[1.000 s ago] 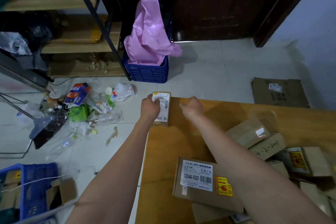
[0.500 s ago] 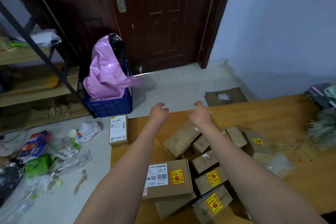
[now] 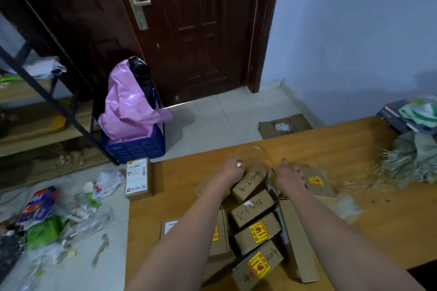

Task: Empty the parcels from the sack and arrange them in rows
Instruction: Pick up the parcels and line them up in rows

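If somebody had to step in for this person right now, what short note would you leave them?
Left hand: resting on the parcel marked 4-2 at the far end of the pile; whether its grip has closed is unclear.
Right hand: down on the pile beside it, grip also unclear.
Done: one labelled parcel lies alone at the table's far-left corner, a possible row start.
Left: the other boxes are still a jumbled heap mid-table and need laying out in rows. The frayed sack lies at the right edge.
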Demonstrator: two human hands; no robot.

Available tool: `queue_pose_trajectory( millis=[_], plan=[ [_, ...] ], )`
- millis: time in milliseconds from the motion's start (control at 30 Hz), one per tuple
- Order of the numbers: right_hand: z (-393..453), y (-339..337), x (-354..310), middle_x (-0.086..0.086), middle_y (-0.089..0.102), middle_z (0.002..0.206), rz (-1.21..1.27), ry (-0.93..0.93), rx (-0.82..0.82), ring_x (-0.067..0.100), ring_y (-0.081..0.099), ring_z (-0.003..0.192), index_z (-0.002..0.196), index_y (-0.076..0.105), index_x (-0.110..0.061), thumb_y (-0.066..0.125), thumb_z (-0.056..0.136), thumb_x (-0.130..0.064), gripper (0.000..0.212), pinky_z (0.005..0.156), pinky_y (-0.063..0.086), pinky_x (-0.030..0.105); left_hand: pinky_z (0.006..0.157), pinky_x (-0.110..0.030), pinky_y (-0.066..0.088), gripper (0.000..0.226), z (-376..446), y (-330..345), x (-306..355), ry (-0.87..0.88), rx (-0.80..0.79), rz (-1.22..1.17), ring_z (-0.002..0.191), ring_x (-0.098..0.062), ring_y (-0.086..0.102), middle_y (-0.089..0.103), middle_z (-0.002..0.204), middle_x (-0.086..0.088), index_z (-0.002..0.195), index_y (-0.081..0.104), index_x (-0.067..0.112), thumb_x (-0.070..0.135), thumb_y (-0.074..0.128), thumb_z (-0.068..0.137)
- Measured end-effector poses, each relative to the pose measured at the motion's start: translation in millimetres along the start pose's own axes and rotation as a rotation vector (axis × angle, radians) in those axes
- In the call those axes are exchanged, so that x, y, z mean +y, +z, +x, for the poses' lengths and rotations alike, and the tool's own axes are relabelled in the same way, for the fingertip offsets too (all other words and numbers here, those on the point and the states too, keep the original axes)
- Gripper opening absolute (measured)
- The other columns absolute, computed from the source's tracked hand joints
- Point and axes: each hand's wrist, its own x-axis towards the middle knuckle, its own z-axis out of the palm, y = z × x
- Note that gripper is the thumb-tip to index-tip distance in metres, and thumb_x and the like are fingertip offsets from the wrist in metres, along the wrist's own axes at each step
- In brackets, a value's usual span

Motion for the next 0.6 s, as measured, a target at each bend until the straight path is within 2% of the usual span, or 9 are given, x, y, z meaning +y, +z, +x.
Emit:
queue_pose_trajectory(
  millis=[133,200,267,300,333,367,467,500,600],
  plan=[
    [6.7,0.4,4.3,0.027,0.041,0.141,0.019,-0.04,0.022,0.042,0.044,0.129,0.155,0.012,-0.018,0.054,0.091,-0.005,0.078,0.104,0.043,0.052,0.104,-0.037,0.043,0.039,-2.3,-9.2,-3.4,-0.037,0.009,-0.028,0.126,-0.027,0.051,0.051,0.143,-0.009,0.138,0.051,0.021,0.02,0.05,0.099],
    [8.3,-6.3,2.8,0.024,0.051,0.132,-0.006,-0.056,0.058,0.039,0.052,0.121,0.153,0.017,-0.017,0.056,0.088,-0.005,0.076,0.096,0.05,0.047,0.094,-0.033,0.044,0.041,-3.7,-14.9,-4.5,-0.046,0.007,-0.032,0.122,-0.026,0.053,0.054,0.14,-0.01,0.14,0.048,0.02,0.017,0.051,0.099],
    [8.0,-18.2,-1.1,0.02,0.056,0.127,-0.04,-0.064,0.065,0.037,0.056,0.115,0.153,0.019,-0.019,0.056,0.089,-0.008,0.075,0.087,0.052,0.042,0.083,-0.031,0.045,0.042,-5.1,-20.7,-6.4,-0.041,0.018,-0.032,0.109,-0.024,0.059,0.058,0.13,-0.009,0.141,0.047,0.021,0.015,0.05,0.099],
    [6.6,-25.9,-3.9,0.018,0.058,0.124,-0.045,-0.066,0.069,0.035,0.057,0.113,0.152,0.02,-0.02,0.056,0.09,-0.01,0.073,0.084,0.051,0.04,0.077,-0.031,0.046,0.044,-5.0,-23.0,-7.5,-0.03,0.027,-0.025,0.095,-0.021,0.061,0.061,0.12,-0.007,0.141,0.046,0.022,0.014,0.05,0.098],
    [5.6,-34.6,-7.8,0.015,0.059,0.123,-0.042,-0.061,0.076,0.034,0.057,0.113,0.151,0.024,-0.021,0.057,0.09,-0.014,0.07,0.083,0.051,0.04,0.073,-0.03,0.047,0.046,-4.9,-25.5,-7.9,-0.016,0.036,-0.019,0.082,-0.018,0.06,0.062,0.111,-0.004,0.141,0.046,0.022,0.013,0.051,0.097],
    [4.3,-43.1,-11.7,0.014,0.06,0.123,-0.036,-0.057,0.088,0.033,0.058,0.113,0.149,0.028,-0.021,0.058,0.089,-0.018,0.067,0.084,0.051,0.039,0.073,-0.03,0.047,0.048,-5.3,-28.1,-7.5,-0.002,0.036,-0.016,0.078,-0.016,0.058,0.061,0.109,-0.004,0.142,0.045,0.022,0.012,0.053,0.096],
    [-1.0,-71.2,-28.7,0.012,0.057,0.129,-0.009,-0.061,0.127,0.033,0.056,0.118,0.141,0.04,-0.017,0.06,0.082,-0.033,0.065,0.088,0.05,0.039,0.092,-0.032,0.048,0.059,-7.9,-35.9,-2.4,0.05,0.014,-0.027,0.112,-0.022,0.057,0.053,0.135,-0.006,0.144,0.043,0.026,0.012,0.064,0.091],
    [-5.4,-81.6,-37.1,0.013,0.055,0.133,-0.008,-0.085,0.131,0.034,0.055,0.121,0.141,0.04,-0.013,0.059,0.082,-0.035,0.065,0.09,0.049,0.039,0.095,-0.032,0.047,0.063,-9.1,-38.4,0.1,0.077,0.006,-0.029,0.117,-0.022,0.055,0.051,0.139,-0.004,0.144,0.043,0.028,0.012,0.067,0.088],
    [-22.6,-110.6,-69.2,0.014,0.049,0.138,-0.03,-0.177,0.09,0.034,0.056,0.121,0.142,0.043,-0.004,0.053,0.088,-0.036,0.063,0.09,0.05,0.038,0.096,-0.032,0.047,0.078,-11.1,-47.0,6.0,0.186,-0.025,0.004,0.118,-0.019,0.053,0.046,0.146,0.002,0.146,0.04,0.034,0.017,0.078,0.08]
  ],
)
